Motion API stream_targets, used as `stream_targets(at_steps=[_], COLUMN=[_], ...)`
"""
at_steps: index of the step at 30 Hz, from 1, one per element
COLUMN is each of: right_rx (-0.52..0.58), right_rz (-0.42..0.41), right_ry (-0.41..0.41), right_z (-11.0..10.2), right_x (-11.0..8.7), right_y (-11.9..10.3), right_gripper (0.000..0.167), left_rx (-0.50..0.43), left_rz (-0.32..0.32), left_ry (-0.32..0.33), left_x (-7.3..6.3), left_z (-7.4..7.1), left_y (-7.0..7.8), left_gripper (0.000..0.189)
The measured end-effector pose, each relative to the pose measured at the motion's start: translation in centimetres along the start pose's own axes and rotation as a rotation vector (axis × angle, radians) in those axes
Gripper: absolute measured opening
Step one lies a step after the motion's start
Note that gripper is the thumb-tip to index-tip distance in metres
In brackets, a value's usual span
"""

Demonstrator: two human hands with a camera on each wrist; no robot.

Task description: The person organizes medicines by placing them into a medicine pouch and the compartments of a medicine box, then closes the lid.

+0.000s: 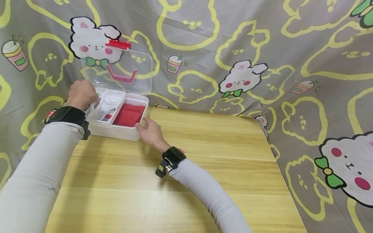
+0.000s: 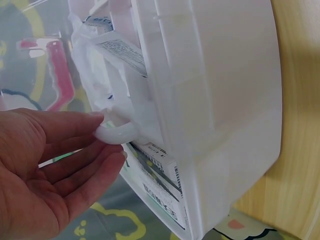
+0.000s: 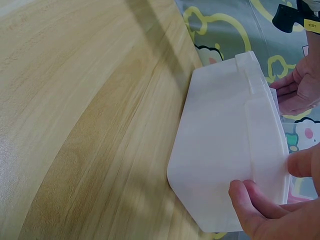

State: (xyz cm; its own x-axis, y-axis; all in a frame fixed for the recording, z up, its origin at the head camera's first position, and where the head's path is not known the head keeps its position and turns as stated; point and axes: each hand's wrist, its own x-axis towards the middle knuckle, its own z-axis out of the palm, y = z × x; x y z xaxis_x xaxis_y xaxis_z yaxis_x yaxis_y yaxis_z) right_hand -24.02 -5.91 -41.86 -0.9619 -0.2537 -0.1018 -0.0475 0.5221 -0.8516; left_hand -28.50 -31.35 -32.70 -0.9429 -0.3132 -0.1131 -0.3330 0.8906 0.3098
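Observation:
A white storage box (image 1: pixel 119 132) stands on the table with its clear lid (image 1: pixel 144 63) raised. Inside its left part sits a white tray (image 1: pixel 118 111) with packets and small boxes in it. Thumb and fingers of my left hand (image 1: pixel 82 94) pinch the tray's white curved handle (image 2: pixel 117 134), seen close in the left wrist view. My right hand (image 1: pixel 151 131) grips the box's front right corner, thumb over the rim and fingers against the outer wall. A red fabric-like item (image 1: pixel 128 115) lies in the right part of the box.
The raised lid has a pink handle (image 1: pixel 123 77) and a red latch (image 1: pixel 118 44), and it leans near a grey patterned curtain (image 1: pixel 198 64). Curtains close off the back and both sides of the wooden table (image 1: pixel 218 155).

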Motion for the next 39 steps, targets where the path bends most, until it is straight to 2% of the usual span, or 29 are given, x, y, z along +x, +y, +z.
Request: stream_targets(at_steps=[4,20,25,28,32,36,39], right_rx=[0.001,0.011,0.006,0.007,0.012,0.015,0.014], right_rz=[-0.001,-0.010,-0.016,-0.013,-0.011,-0.016,-0.020], right_ry=[0.004,0.002,0.002,-0.001,0.000,0.003,0.003], right_z=[0.0,-0.1,-0.1,0.0,0.1,0.1,0.1], right_x=[0.0,0.2,0.2,0.1,0.1,0.1,0.1], right_y=[-0.1,-0.2,-0.2,-0.2,-0.2,-0.1,-0.1], right_gripper=[0.057,0.057,0.056,0.057,0.057,0.057,0.057], left_rx=[0.014,-0.039,-0.071,-0.086,-0.081,-0.077,-0.063], left_rz=[0.012,0.011,0.012,0.024,0.040,-0.024,-0.081], left_ry=[0.005,-0.018,-0.038,-0.045,0.017,0.070,0.062], left_x=[0.1,0.2,0.2,0.1,0.0,-0.3,-0.4], left_z=[-0.1,-0.4,-0.5,-0.8,-1.7,-2.6,-2.8], left_y=[-0.2,-0.4,-0.8,-1.4,-2.2,-3.3,-4.5], left_gripper=[0.025,0.023,0.023,0.030,0.036,0.037,0.047])
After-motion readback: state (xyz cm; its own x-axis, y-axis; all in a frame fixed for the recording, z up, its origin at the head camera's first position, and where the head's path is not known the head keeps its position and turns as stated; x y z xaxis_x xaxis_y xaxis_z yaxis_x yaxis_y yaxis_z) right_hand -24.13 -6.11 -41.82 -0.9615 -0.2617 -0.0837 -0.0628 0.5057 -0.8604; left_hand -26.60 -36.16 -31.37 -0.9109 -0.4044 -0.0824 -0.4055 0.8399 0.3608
